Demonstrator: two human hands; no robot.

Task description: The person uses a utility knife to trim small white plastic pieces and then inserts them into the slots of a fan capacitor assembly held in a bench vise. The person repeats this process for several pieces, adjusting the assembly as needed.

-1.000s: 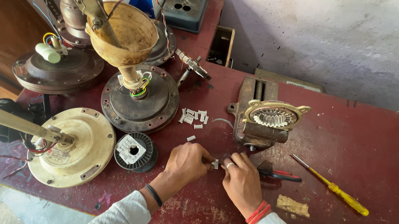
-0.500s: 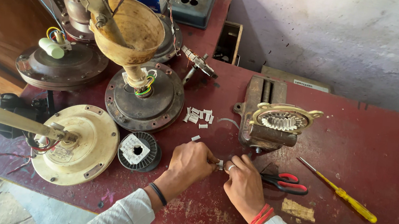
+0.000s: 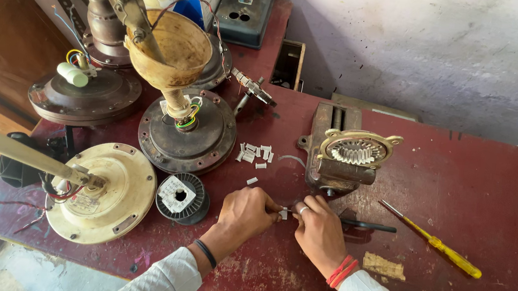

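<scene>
A worn, dark red tabletop [image 3: 462, 188], scuffed and scratched, seen from above. 2 hands meet near its front edge. The left hand [image 3: 250, 213], a dark band at its wrist, and the right hand [image 3: 320, 232], with a ring and red threads at the wrist, each pinch with thumb and fingers closed on the same small white paper strip [image 3: 283, 214], held just above the tabletop between them. Both wrists angle inward, sleeves pale.

Just beyond the hands lies a loose scatter of similar white paper pieces [image 3: 255, 153]. Behind the right hand stands a rusty metal vise [image 3: 336, 154] holding a brass-coloured ring with toothed inner slots [image 3: 358, 149]. To the right lies a yellow-handled screwdriver [image 3: 439, 244]. To the left sit a small black spool [image 3: 183, 197], a round cream fan motor housing [image 3: 104, 193], and a dark, dusty round motor [image 3: 187, 132].
</scene>
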